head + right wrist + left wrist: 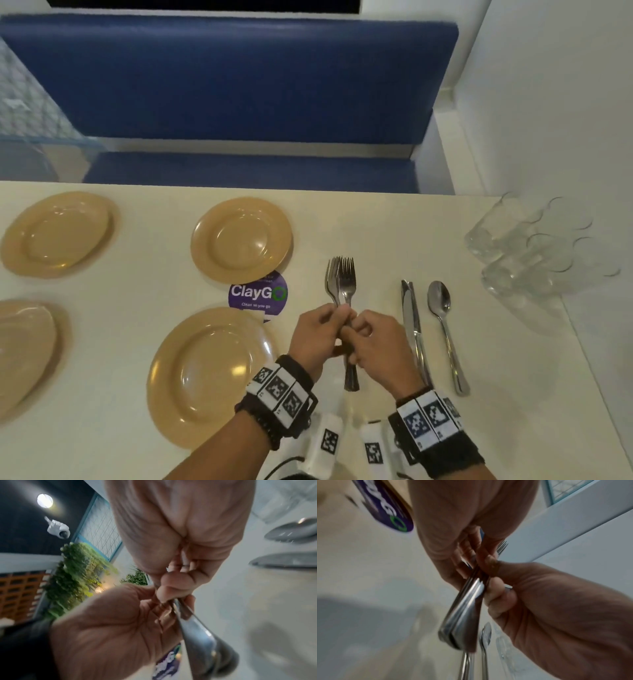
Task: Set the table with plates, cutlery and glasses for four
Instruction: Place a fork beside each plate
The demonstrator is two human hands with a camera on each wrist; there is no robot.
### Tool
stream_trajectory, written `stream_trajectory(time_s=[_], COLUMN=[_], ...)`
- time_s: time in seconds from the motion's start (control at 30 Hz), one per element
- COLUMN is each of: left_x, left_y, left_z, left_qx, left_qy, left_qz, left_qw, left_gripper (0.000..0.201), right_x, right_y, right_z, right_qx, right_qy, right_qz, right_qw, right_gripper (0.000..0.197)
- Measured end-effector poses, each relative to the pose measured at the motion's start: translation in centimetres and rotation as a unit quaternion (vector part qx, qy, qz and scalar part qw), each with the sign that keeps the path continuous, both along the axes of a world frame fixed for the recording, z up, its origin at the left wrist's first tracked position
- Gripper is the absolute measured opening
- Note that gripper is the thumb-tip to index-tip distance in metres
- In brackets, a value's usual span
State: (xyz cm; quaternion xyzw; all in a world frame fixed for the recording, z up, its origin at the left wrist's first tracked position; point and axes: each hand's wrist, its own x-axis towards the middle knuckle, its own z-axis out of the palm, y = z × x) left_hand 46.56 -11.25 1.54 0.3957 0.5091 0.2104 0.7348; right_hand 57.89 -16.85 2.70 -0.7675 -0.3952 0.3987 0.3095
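A bundle of steel forks (342, 281) is held above the table, tines pointing away. My left hand (317, 337) and my right hand (371, 342) both grip the bundle's handles (464, 615) mid-length, fingers curled round them; the handle ends (211, 649) stick out toward me. Tan plates lie on the cream table: one near me (209, 373), one beyond it (241, 240), one at the far left (56, 233) and one at the left edge (24, 353). Knives (412, 325) and spoons (443, 322) lie to the right of my hands. Clear glasses (537, 246) stand grouped at the right.
A round purple "ClayGo" sticker (258, 293) sits on the table between the two middle plates. A blue padded bench (226, 82) runs behind the table's far edge. A white wall (565, 102) closes off the right side.
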Motion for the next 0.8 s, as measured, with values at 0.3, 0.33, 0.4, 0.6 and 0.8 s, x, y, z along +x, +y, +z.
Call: stream_trajectory(time_s=[0.3, 0.33, 0.4, 0.6, 0.8], left_x=[-13.7, -16.0, -21.2, -35.2, -39.5], left_y=[1.2, 1.5, 2.3, 4.8, 6.9], left_z=[1.8, 2.0, 2.0, -1.0, -4.1], left_qx=[0.044, 0.059, 0.086, 0.004, 0.005], left_qy=[0.058, 0.077, 0.132, 0.194, 0.219], left_qz=[0.102, 0.110, 0.127, 0.174, 0.126], left_qw=[0.992, 0.989, 0.979, 0.965, 0.967], left_gripper=[0.024, 0.024, 0.025, 0.019, 0.030], right_x=[-9.3, -10.3, -12.8, -25.8, -35.9], right_y=[3.7, 4.1, 4.7, 6.0, 8.4], right_z=[1.1, 1.0, 0.9, -0.5, -2.8], right_qx=[0.048, 0.043, 0.017, -0.073, -0.089], right_qy=[0.007, 0.004, -0.013, 0.032, -0.004], right_qz=[0.056, 0.066, 0.101, 0.169, 0.120], right_qw=[0.997, 0.997, 0.995, 0.982, 0.989], right_gripper=[0.028, 0.028, 0.028, 0.028, 0.022])
